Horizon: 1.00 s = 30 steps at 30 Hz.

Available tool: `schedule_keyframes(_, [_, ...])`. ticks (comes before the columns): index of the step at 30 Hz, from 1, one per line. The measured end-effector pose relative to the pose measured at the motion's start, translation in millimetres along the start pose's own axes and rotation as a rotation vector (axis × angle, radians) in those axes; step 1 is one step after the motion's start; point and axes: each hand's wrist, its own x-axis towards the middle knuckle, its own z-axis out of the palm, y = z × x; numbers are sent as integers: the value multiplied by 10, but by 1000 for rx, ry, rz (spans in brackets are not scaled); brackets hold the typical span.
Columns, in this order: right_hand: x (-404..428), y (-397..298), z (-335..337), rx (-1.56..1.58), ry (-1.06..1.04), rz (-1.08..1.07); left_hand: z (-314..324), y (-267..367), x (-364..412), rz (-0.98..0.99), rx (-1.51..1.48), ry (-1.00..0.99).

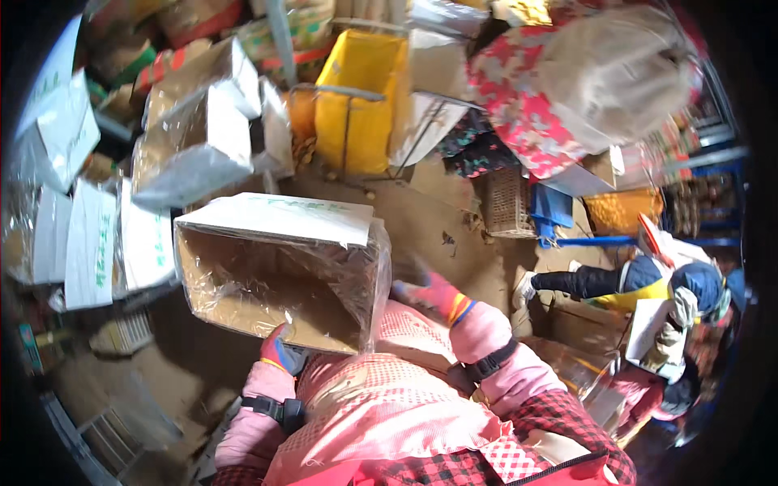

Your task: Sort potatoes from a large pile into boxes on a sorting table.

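Observation:
A white cardboard box (273, 212) lined with clear plastic film lies tilted before me, its brown inside (273, 279) facing up and bare of goods. My left hand (282, 352), in a coloured work glove, grips its near edge, with the thumb over the rim. Loose plastic film (377, 267) hangs over the right end of the box. Just right of that end is my right hand (434, 294), also gloved and blurred by motion. Its fingers are spread and hold nothing. The box's upper side bears green writing.
More film-lined boxes (194, 133) stand at the left. A yellow bin (358, 103) in a metal frame is ahead. Beyond are a person in a pale hat (614, 79), a woven basket (510, 203) and a blue stool-like object (550, 209). Other people (668, 285) work at the right.

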Motion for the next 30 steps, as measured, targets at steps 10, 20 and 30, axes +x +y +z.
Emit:
schedule_keyframes(10, [-617, 218, -1725, -78, 607, -533, 1874, 190, 146, -62, 813, -266])
schedule_keyframes(20, [-1258, 1837, -2489, -328, 1189, 548, 3353, -817, 555, -653, 1033, -129])
schedule_keyframes(30, [-1750, 569, -1656, 91, 1067, 474, 4404, -1239, 1286, -964, 1225, -302])
